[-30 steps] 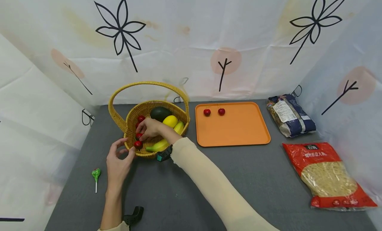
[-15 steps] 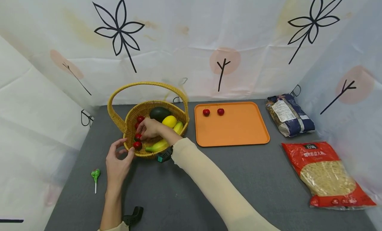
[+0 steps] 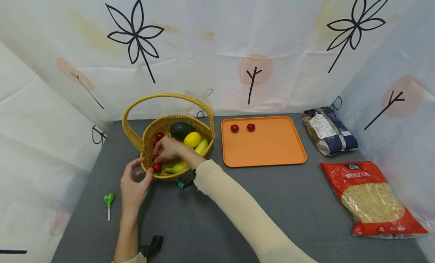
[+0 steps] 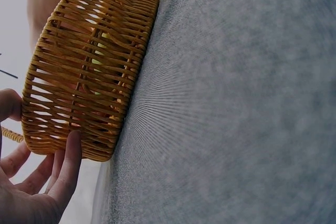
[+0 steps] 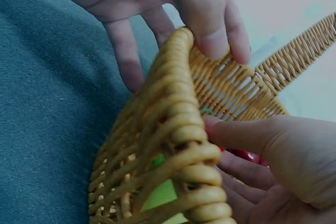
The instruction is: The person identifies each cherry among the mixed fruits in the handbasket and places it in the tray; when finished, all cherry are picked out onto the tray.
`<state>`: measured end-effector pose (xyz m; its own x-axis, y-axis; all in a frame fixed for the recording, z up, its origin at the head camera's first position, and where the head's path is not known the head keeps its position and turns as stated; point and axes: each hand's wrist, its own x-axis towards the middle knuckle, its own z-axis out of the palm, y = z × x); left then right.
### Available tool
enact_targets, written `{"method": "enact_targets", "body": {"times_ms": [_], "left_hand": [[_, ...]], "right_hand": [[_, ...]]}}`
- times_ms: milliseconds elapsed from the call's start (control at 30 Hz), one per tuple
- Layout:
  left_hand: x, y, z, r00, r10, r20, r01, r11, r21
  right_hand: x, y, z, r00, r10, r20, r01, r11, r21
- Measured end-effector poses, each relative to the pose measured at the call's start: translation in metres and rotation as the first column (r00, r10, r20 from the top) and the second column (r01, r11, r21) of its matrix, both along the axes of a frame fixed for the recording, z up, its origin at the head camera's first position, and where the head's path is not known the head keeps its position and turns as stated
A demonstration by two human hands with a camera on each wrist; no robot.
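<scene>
A yellow wicker basket [image 3: 166,122] with a tall handle holds several red cherries, a dark green avocado-like fruit [image 3: 182,130], a lemon [image 3: 192,140] and yellow bananas [image 3: 178,167]. My left hand [image 3: 133,187] grips its near-left rim; in the right wrist view the thumb hooks inside and the fingers lie outside. Reaching into the basket, my right hand [image 3: 167,148] pinches a cherry [image 3: 156,157], mostly hidden behind the fingers. Another cherry [image 3: 156,168] lies just nearer to me, close to the left thumb. Through the weave, the left wrist view shows the basket wall [image 4: 86,72] standing on the table.
An orange tray [image 3: 265,149] with two cherries [image 3: 234,128] is right of the basket. Further right lie a blue food packet [image 3: 327,130] and a red bag of pasta [image 3: 374,198]. A green lollipop [image 3: 108,198] lies on the left. Fabric walls enclose the grey table.
My right hand shifts slightly left within the basket, its fingers covering more of the cherry. My left hand stays at the rim.
</scene>
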<state>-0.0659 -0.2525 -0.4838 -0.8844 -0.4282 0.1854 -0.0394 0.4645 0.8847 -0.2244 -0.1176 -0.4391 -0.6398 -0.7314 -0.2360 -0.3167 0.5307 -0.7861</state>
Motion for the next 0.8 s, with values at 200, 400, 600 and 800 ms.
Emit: {"method": "enact_targets", "body": {"times_ms": [200, 400, 600, 800], "left_hand": [[-0.001, -0.001, -0.001, 1.0, 0.001, -0.001, -0.001, 1.0, 0.003], [0.0, -0.001, 0.001, 1.0, 0.006, 0.014, -0.006, 1.0, 0.003], [0.0, -0.002, 0.0, 1.0, -0.006, 0.001, 0.006, 1.0, 0.004], [-0.001, -0.003, -0.002, 0.999, -0.019, -0.034, 0.02, 1.0, 0.016]], "right_hand": [[-0.002, 0.012, 0.009, 1.0, -0.001, 0.027, 0.003, 0.998, -0.068], [-0.01, 0.043, 0.025, 0.996, 0.084, -0.003, -0.083, 0.985, -0.15], [-0.008, 0.083, 0.045, 0.989, 0.136, -0.06, -0.146, 0.965, -0.217], [0.002, 0.135, 0.063, 0.986, 0.159, -0.046, -0.165, 0.941, -0.294]]}}
